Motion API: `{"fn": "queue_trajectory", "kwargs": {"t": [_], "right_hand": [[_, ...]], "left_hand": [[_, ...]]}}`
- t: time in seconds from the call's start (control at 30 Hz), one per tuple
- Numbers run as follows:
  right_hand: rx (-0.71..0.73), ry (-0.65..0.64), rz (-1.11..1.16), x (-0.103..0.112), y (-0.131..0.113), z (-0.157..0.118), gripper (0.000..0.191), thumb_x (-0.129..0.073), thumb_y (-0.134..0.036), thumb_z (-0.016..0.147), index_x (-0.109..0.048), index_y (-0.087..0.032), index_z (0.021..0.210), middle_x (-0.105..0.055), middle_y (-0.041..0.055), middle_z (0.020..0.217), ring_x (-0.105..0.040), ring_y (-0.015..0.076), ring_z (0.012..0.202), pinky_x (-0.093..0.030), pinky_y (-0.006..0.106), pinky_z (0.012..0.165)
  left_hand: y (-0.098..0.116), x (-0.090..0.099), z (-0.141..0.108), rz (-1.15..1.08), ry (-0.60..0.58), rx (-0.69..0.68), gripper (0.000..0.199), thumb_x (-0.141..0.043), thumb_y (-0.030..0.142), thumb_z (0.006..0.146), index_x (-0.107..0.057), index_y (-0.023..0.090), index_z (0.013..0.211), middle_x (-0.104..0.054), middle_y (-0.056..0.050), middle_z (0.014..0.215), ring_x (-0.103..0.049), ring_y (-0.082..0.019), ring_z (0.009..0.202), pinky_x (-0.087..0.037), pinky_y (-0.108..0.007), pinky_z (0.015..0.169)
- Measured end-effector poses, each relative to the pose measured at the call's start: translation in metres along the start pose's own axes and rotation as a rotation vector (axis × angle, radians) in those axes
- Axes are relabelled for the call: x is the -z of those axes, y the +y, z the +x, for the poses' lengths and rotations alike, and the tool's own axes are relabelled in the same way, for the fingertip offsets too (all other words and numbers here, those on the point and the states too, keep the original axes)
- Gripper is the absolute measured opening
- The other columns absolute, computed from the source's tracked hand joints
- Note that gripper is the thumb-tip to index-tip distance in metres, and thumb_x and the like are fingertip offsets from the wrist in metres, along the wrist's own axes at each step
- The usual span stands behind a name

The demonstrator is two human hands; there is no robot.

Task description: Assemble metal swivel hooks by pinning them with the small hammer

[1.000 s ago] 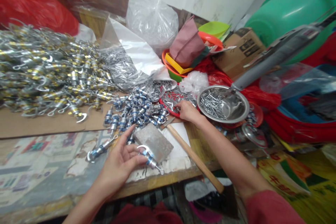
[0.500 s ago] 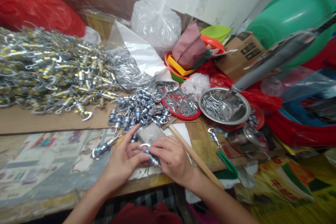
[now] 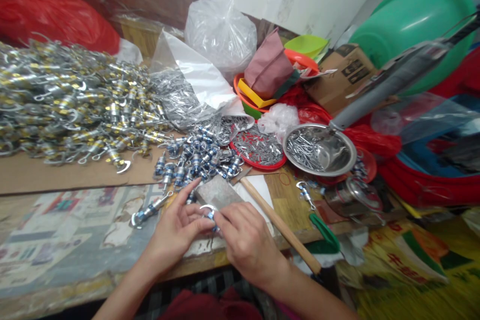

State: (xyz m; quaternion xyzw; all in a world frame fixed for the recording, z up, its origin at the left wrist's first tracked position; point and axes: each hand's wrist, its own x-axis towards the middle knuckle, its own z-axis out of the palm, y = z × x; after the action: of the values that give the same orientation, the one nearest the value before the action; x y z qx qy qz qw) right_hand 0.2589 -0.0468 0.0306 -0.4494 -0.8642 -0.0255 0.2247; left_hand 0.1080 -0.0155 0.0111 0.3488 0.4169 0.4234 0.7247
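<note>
A small blue-and-silver metal fitting (image 3: 210,214) with a curved hook end is held between both hands, just in front of a grey metal block (image 3: 218,192). My left hand (image 3: 179,225) pinches it between thumb and fingers, its index finger stretched outward. My right hand (image 3: 245,237) closes on its other end and hides most of its body. A heap of similar blue fittings (image 3: 197,157) lies behind the block. To the left of my left hand lies a single fitting (image 3: 150,211). A wooden handle (image 3: 281,225) slants beside my right hand.
A large pile of gold-and-silver fittings (image 3: 75,100) covers the back left. Behind and right are a red tray of small metal pieces (image 3: 258,147), a steel bowl of pins (image 3: 305,150), a grey tool (image 3: 390,80) and another fitting (image 3: 306,195).
My right hand has shifted slightly down and turned, now covering more of the fitting. My left hand stays almost where it was, keeping its pinch.
</note>
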Motion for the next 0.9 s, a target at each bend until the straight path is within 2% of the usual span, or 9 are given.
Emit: {"fn": "queue_trajectory", "kwargs": {"t": [0.13, 0.27, 0.37, 0.43, 0.57, 0.63, 0.7, 0.77, 0.9], "right_hand": [[-0.026, -0.052, 0.037, 0.002, -0.003, -0.001, 0.027, -0.034, -0.01, 0.087, -0.061, -0.012, 0.091, -0.058, 0.008, 0.074, -0.048, 0.0187, 0.07, -0.038, 0.032, 0.06], [-0.128, -0.063, 0.195, 0.004, 0.001, -0.01, 0.033, -0.037, -0.007, 0.084, -0.059, -0.019, 0.106, -0.057, 0.007, 0.086, -0.05, 0.0187, 0.081, -0.041, 0.032, 0.068], [-0.241, 0.046, 0.259, 0.005, 0.022, -0.024, 0.038, -0.038, -0.008, 0.083, -0.056, -0.023, 0.113, -0.053, 0.0079, 0.099, -0.051, 0.0188, 0.093, -0.044, 0.034, 0.076], [-0.391, 0.115, 0.149, 0.005, 0.045, -0.037, 0.036, -0.044, -0.017, 0.083, -0.052, -0.021, 0.118, -0.051, 0.0106, 0.105, -0.05, 0.0223, 0.098, -0.044, 0.039, 0.081], [-0.583, -0.16, 0.036, 0.004, 0.08, -0.06, 0.035, -0.05, -0.029, 0.081, -0.052, -0.014, 0.113, -0.058, 0.0106, 0.093, -0.057, 0.0247, 0.089, -0.048, 0.04, 0.076], [-0.591, -0.221, 0.087, 0.009, 0.082, -0.065, 0.025, -0.046, -0.027, 0.083, -0.056, -0.015, 0.103, -0.059, 0.0079, 0.086, -0.06, 0.0215, 0.081, -0.05, 0.035, 0.071], [-0.561, -0.14, 0.117, 0.02, 0.073, -0.066, 0.023, -0.044, -0.025, 0.084, -0.054, -0.016, 0.103, -0.06, 0.0081, 0.09, -0.061, 0.0203, 0.085, -0.05, 0.032, 0.072], [-0.462, -0.04, 0.131, 0.035, 0.058, -0.064, 0.031, -0.043, -0.022, 0.085, -0.049, -0.018, 0.115, -0.059, 0.0094, 0.103, -0.058, 0.02, 0.095, -0.049, 0.03, 0.078], [-0.245, -0.007, 0.132, 0.058, 0.032, -0.062, 0.052, -0.043, -0.012, 0.085, -0.032, -0.028, 0.133, -0.057, 0.0073, 0.113, -0.057, 0.0185, 0.101, -0.049, 0.027, 0.08]], "left_hand": [[0.001, -0.001, -0.001, -0.013, 0.013, 0.019, 0.087, -0.072, 0.012, 0.058, -0.025, 0.018, 0.132, -0.061, 0.005, 0.063, -0.061, -0.013, 0.06, -0.052, -0.025, 0.059], [0.002, -0.002, -0.001, -0.027, 0.008, 0.033, 0.088, -0.072, 0.013, 0.057, -0.025, 0.017, 0.131, -0.062, 0.004, 0.064, -0.062, -0.014, 0.06, -0.054, -0.029, 0.06], [0.003, -0.002, -0.001, -0.008, 0.013, 0.04, 0.089, -0.073, 0.014, 0.056, -0.025, 0.017, 0.131, -0.063, 0.004, 0.065, -0.063, -0.015, 0.061, -0.054, -0.031, 0.061], [0.003, -0.002, -0.001, 0.008, 0.012, 0.041, 0.089, -0.073, 0.014, 0.056, -0.025, 0.018, 0.131, -0.063, 0.004, 0.066, -0.063, -0.015, 0.06, -0.054, -0.031, 0.061], [0.003, -0.001, -0.001, 0.019, 0.018, 0.043, 0.089, -0.073, 0.013, 0.056, -0.026, 0.018, 0.131, -0.063, 0.003, 0.067, -0.062, -0.015, 0.061, -0.055, -0.032, 0.062], [0.003, -0.001, -0.001, 0.023, 0.024, 0.044, 0.088, -0.073, 0.013, 0.056, -0.026, 0.018, 0.131, -0.062, 0.003, 0.067, -0.062, -0.015, 0.061, -0.055, -0.032, 0.062], [0.002, -0.001, -0.001, 0.021, 0.018, 0.044, 0.088, -0.072, 0.013, 0.057, -0.026, 0.018, 0.131, -0.062, 0.003, 0.067, -0.062, -0.015, 0.061, -0.055, -0.033, 0.062], [0.002, -0.001, 0.0, 0.018, 0.012, 0.037, 0.087, -0.072, 0.013, 0.057, -0.026, 0.018, 0.131, -0.062, 0.004, 0.067, -0.062, -0.015, 0.061, -0.055, -0.034, 0.063], [0.001, -0.001, 0.0, 0.018, 0.017, 0.033, 0.089, -0.072, 0.013, 0.056, -0.025, 0.019, 0.132, -0.062, 0.004, 0.066, -0.063, -0.015, 0.059, -0.054, -0.032, 0.061]]}}
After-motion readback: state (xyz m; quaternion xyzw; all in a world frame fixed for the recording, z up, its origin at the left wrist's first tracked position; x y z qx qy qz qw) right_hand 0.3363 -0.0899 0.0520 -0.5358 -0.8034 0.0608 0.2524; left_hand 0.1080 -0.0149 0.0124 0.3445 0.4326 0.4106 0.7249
